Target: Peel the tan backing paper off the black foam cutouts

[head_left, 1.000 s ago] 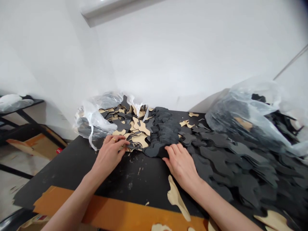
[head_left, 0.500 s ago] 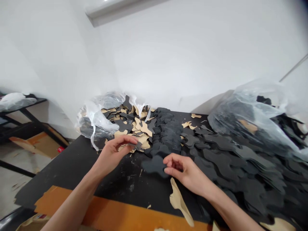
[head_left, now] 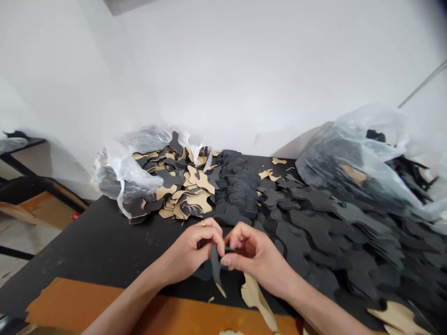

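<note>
My left hand (head_left: 206, 242), with a ring on one finger, pinches a thin dark piece (head_left: 216, 270) that hangs down and shows a tan edge at its tip. Close beside it, my right hand (head_left: 246, 249) has thumb and forefinger together at the dark material between the hands; what exactly it grips is partly hidden. Behind the hands runs a row of stacked black pieces (head_left: 235, 184). Left of that row lies a pile of tan and black pieces (head_left: 199, 184). Many dark grey shaped pieces (head_left: 314, 228) spread out on the right.
A clear plastic bag (head_left: 122, 170) stands at the back left, another larger bag (head_left: 349, 163) at the back right. Tan backing paper (head_left: 256, 298) lies near the front. An orange-brown strip (head_left: 80, 302) runs along the table's front edge. A dark shelf (head_left: 24, 163) stands at far left.
My hands have come together; my left hand moved right and down with a dark piece. The view has shifted slightly. The piece at my right hand is now mostly hidden.
</note>
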Tool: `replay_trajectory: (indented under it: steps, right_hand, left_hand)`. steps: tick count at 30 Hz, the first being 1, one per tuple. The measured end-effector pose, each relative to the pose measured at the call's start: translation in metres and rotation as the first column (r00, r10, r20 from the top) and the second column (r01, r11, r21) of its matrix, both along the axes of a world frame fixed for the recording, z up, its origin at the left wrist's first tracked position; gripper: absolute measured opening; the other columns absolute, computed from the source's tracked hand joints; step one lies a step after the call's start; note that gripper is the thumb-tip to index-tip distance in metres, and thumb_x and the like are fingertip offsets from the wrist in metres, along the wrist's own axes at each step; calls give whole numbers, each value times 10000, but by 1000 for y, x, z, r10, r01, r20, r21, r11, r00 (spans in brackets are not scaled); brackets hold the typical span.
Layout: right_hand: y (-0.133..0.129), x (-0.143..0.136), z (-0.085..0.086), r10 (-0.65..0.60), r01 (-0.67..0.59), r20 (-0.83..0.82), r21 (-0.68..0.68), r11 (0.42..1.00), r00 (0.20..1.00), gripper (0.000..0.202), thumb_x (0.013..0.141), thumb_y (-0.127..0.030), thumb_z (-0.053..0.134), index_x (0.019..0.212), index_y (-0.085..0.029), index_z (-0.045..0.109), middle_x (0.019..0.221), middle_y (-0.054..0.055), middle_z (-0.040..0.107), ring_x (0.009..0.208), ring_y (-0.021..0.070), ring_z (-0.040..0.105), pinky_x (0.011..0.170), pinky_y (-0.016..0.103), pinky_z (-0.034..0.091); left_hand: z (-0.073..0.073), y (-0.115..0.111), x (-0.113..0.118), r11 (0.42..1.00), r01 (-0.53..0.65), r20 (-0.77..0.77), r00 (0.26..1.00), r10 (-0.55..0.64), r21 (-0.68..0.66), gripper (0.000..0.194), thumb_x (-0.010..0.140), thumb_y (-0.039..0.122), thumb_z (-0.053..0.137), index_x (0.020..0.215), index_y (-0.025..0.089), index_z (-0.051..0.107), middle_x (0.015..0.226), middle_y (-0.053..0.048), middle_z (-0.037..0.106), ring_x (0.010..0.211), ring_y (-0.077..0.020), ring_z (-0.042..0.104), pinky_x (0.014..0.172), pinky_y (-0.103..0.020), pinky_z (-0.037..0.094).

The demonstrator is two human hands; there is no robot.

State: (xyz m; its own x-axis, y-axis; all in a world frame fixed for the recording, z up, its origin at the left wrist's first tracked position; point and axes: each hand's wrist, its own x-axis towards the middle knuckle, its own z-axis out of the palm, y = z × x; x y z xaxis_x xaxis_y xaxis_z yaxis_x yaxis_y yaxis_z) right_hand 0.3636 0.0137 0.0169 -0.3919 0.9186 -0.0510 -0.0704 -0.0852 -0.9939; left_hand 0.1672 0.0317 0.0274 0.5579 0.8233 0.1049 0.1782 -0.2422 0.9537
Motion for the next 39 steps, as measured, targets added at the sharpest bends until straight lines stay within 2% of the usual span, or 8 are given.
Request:
replay_trajectory:
  steps: [2, 4, 7, 15, 22, 26, 31, 39]
  right_hand:
    - [2, 0, -3, -56, 56, -16, -30, 998, 998, 357, 709, -346, 813, 768, -206, 490, 739, -43, 594, 605, 99, 563, 583, 230, 459]
    - [5, 2, -4, -119, 119, 5, -3, 993, 993, 342, 714, -359, 809, 792, -204, 514, 735, -45, 595, 602, 96, 556, 580, 226, 446]
    - [8, 6, -5, -164, 162, 48, 37, 986, 985, 316, 727, -358, 797, 809, -203, 533, 668, -56, 571, 591, 100, 532, 572, 224, 420]
    - [8, 6, -11, -196, 188, 116, 77, 979, 974, 253, 755, -320, 745, 815, -212, 524, 631, -69, 524, 555, 98, 481, 537, 225, 377]
    - [4, 4, -9, -183, 165, 182, 109, 980, 966, 205, 753, -278, 729, 821, -215, 547, 637, -59, 549, 556, 107, 501, 526, 227, 381]
    - [3, 3, -9, -155, 137, 160, 118, 983, 975, 191, 748, -268, 741, 853, -208, 594, 678, -42, 598, 596, 116, 553, 556, 233, 431]
    - [7, 6, -9, -180, 178, 85, 30, 984, 980, 288, 718, -361, 790, 865, -185, 616, 644, -40, 612, 581, 114, 584, 588, 246, 490]
    - [7, 5, -11, -178, 175, 83, 43, 984, 981, 290, 711, -375, 799, 853, -188, 629, 643, -38, 623, 577, 119, 599, 576, 245, 501]
  left_hand:
    - [-1, 0, 0, 990, -38, 51, 998, 45, -134, 54, 864, 210, 555, 850, 180, 598, 808, -2, 572, 732, -137, 563, 670, -242, 434]
    - [-1, 0, -3, 966, -41, 74, 995, 62, -255, 71, 880, 246, 544, 912, 184, 558, 761, 17, 599, 680, -128, 579, 659, -241, 451]
    - [1, 2, -8, 948, -34, 31, 998, 46, -315, 120, 878, 282, 554, 873, 167, 585, 750, 8, 640, 667, -126, 603, 679, -248, 472]
    - [0, 3, -8, 960, -95, -81, 994, 76, -265, 144, 826, 295, 620, 780, 161, 646, 719, -6, 667, 658, -138, 607, 655, -242, 482]
    - [-1, 2, -6, 970, -126, -89, 990, 110, -208, 139, 819, 283, 606, 772, 160, 650, 692, 4, 646, 653, -128, 584, 638, -222, 455]
    - [0, 3, -7, 974, -102, -86, 993, 86, -203, 147, 823, 295, 598, 770, 164, 637, 699, 8, 629, 650, -128, 571, 634, -222, 448]
    - [0, 2, -12, 969, -126, -108, 989, 104, -214, 147, 834, 296, 609, 821, 168, 682, 734, -1, 649, 695, -141, 584, 661, -230, 449]
    - [-2, 3, -12, 972, -131, -153, 983, 103, -192, 190, 842, 329, 616, 785, 160, 683, 708, -3, 635, 671, -141, 559, 621, -223, 409]
